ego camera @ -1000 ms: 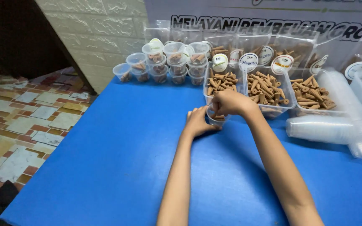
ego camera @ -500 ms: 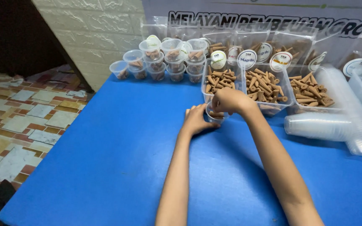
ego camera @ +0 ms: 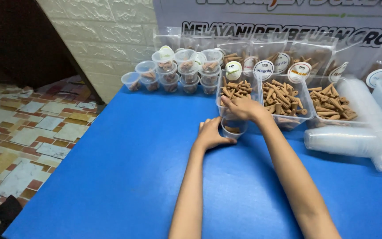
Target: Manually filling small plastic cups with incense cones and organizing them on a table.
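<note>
Centrally in the frame, our left hand [ego camera: 211,133] cups a small clear cup [ego camera: 234,128] on the blue table [ego camera: 124,177] to steady it, while our right hand [ego camera: 240,107], fingers pressed together, hovers above it by trays of brown sticks [ego camera: 284,97].

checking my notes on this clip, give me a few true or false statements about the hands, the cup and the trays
1. The left hand steadies a small clear cup. True.
2. The right hand rests flat on the blue table. False: it is over the cup.
3. The cup is empty. False: brown pieces lie inside.
4. Clear trays behind hold brown sticks. True.
5. The lidded cups stand at the near edge. False: at the far edge.
</note>
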